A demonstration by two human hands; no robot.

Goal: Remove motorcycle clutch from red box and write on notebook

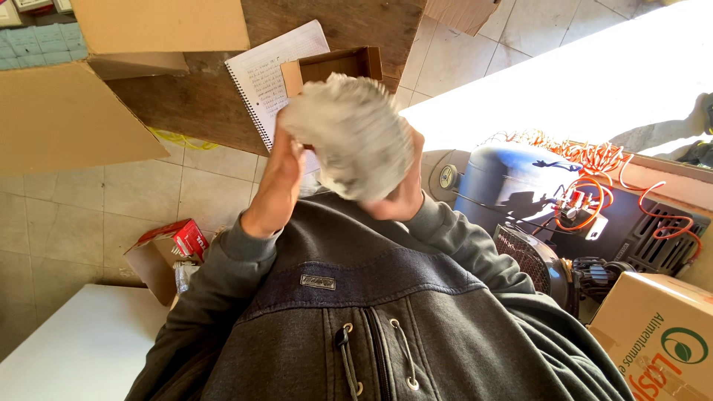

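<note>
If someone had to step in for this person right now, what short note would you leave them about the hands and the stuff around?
Left hand: raised, gripping the left edge of the crumpled grey-white cloth.
Right hand: holding the same cloth from below on its right side.
The cloth is blurred and held above the wooden table, in front of a small open brown cardboard box and a spiral-bound lined notebook.
A blue air compressor with orange coiled hose stands on the floor to the right.
Done: cloth is in hand. What remains cannot be told from this view.
</note>
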